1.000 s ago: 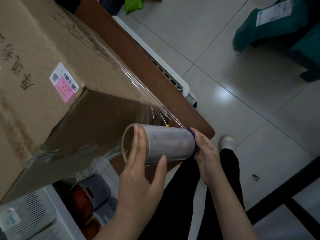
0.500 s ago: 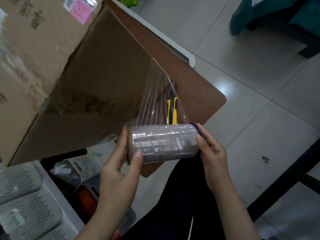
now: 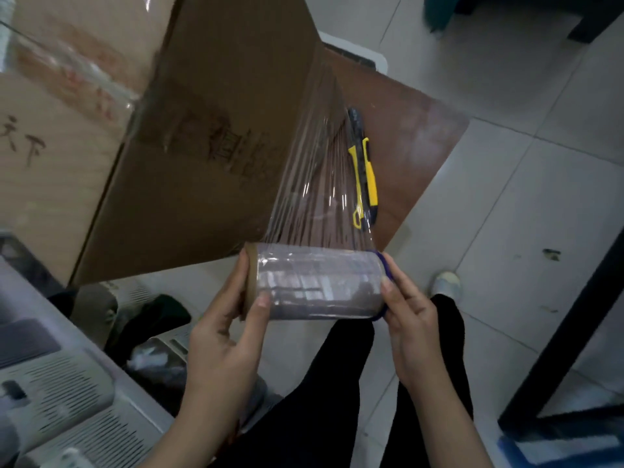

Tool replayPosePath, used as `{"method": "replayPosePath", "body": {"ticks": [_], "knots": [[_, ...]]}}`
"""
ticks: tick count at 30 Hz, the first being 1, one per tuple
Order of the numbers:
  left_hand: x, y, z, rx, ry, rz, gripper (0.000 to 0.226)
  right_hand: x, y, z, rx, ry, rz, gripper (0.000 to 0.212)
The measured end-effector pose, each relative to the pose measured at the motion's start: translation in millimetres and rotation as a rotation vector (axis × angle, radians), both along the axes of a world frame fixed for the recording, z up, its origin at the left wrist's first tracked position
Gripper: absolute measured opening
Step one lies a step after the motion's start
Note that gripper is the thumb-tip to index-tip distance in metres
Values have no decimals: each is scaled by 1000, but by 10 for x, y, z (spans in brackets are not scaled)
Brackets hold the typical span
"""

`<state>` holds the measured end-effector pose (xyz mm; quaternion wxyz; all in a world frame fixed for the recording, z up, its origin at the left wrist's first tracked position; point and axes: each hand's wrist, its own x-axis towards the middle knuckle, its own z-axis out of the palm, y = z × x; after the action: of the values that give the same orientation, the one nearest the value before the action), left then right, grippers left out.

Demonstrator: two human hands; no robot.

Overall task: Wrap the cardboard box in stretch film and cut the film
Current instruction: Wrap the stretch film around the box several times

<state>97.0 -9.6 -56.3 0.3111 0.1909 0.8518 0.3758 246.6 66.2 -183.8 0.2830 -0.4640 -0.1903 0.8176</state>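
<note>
The cardboard box point(image 3: 189, 136) runs off the frame's top and left edges, its printed characters smeared by blur. The film sheet point(image 3: 314, 184) veils the upper part of the yellow utility knife point(image 3: 364, 177). At lower left, the white slotted baskets point(image 3: 67, 400) are cut by the edge, their contents too dark to tell.

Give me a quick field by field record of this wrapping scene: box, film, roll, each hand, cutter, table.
box: cardboard box on the table, partly wrapped
film: stretched taut from the box's edge to the roll, uncut
roll: stretch film roll, held horizontal
left hand: grips the roll's left end
right hand: grips the roll's right end
cutter: yellow utility knife, lying untouched on the table
table: brown tabletop
</note>
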Motion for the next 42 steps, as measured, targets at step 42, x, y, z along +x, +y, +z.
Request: {"method": "replayPosePath", "body": {"ticks": [42], "knots": [[-2065, -1120, 169, -162, 76, -632, 45, -1819, -2418, 350, -3, 7, -537, 56]]}}
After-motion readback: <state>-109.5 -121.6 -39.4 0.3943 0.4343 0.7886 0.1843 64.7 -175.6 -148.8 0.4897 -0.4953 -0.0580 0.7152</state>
